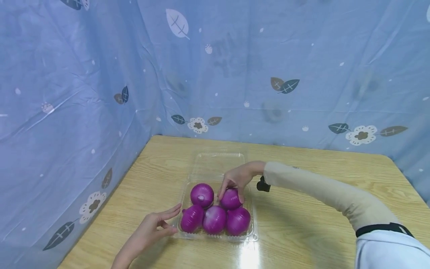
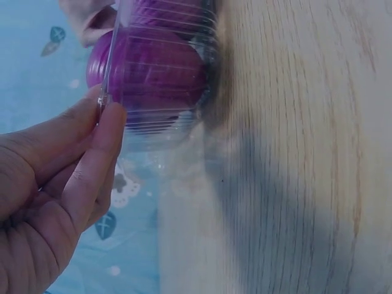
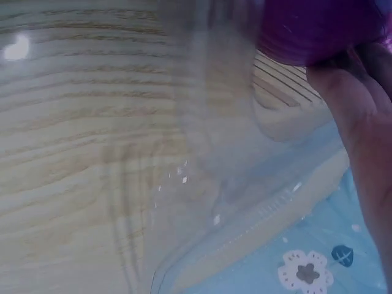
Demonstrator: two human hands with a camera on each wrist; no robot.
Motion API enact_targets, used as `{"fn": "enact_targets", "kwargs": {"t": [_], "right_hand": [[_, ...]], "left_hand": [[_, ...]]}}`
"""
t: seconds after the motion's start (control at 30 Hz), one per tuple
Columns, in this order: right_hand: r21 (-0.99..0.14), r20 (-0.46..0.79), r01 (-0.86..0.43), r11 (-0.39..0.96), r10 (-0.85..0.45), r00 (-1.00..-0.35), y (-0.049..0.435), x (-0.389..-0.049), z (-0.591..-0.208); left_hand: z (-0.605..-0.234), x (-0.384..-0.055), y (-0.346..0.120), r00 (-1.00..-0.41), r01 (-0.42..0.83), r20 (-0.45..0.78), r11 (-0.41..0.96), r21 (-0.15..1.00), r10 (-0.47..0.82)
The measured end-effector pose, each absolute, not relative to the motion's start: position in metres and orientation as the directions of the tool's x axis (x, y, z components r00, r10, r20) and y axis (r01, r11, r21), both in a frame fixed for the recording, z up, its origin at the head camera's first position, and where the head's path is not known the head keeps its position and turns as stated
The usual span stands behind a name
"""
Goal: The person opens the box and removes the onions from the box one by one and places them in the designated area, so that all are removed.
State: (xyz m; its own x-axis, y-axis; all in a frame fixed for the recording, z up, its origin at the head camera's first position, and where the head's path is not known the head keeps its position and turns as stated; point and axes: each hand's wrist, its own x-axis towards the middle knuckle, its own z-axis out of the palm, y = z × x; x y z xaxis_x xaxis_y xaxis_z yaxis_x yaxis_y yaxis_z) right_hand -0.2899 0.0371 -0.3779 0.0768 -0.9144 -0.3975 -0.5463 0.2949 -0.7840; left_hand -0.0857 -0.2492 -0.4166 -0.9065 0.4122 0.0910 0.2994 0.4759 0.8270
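A clear plastic clamshell box (image 1: 254, 228) holds several purple onions, two in the back row and the others along the front. My right hand (image 1: 239, 178) reaches in from above and grips the back right onion (image 1: 230, 199), thumb and fingers on its sides. In the right wrist view that onion (image 3: 318, 27) shows dark purple against the fingers. My left hand (image 1: 149, 229) pinches the box's left rim between thumb and fingers; the left wrist view shows this pinch beside an onion (image 2: 162, 70) behind the ribbed clear wall.
The box's transparent lid (image 1: 218, 160) lies folded back behind it. Everything stands on a wood-grain table (image 1: 292, 231). A blue cloth with leaf and flower prints (image 1: 228, 74) hangs along the back and left. A small black object (image 1: 263, 184) hangs beneath the right wrist.
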Motion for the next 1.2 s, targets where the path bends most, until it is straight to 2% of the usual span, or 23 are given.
{"fn": "enact_targets", "kwargs": {"t": [0.07, 0.23, 0.43, 0.6, 0.7, 0.87, 1.2], "right_hand": [[-0.780, -0.381, -0.549, 0.301, -0.924, 0.035, 0.042, -0.289, -0.374], [-0.855, -0.297, -0.427, 0.294, -0.953, -0.061, 0.059, -0.287, -0.364], [-0.916, -0.150, -0.352, 0.193, -0.978, -0.147, 0.083, -0.277, -0.356], [-0.959, -0.043, -0.258, 0.120, -0.958, -0.285, 0.105, -0.267, -0.350], [-0.974, 0.015, -0.216, 0.062, -0.940, -0.341, 0.118, -0.261, -0.351], [-0.978, 0.111, -0.204, -0.033, -0.917, -0.384, 0.140, -0.249, -0.355], [-0.977, 0.161, -0.208, -0.056, -0.833, -0.529, 0.179, -0.220, -0.365]], "left_hand": [[-0.417, -0.086, -0.248, -0.906, 0.304, 0.093, 0.485, 0.820, 0.412], [-0.416, -0.086, -0.246, -0.908, 0.299, 0.083, 0.496, 0.815, 0.411], [-0.419, -0.085, -0.245, -0.911, 0.278, 0.057, 0.505, 0.817, 0.410], [-0.419, -0.085, -0.246, -0.913, 0.280, 0.061, 0.513, 0.812, 0.403], [-0.420, -0.084, -0.246, -0.914, 0.282, 0.057, 0.528, 0.801, 0.401], [-0.420, -0.084, -0.249, -0.909, 0.303, 0.064, 0.549, 0.779, 0.411], [-0.423, -0.085, -0.248, -0.905, 0.331, 0.103, 0.529, 0.782, 0.414]]}}
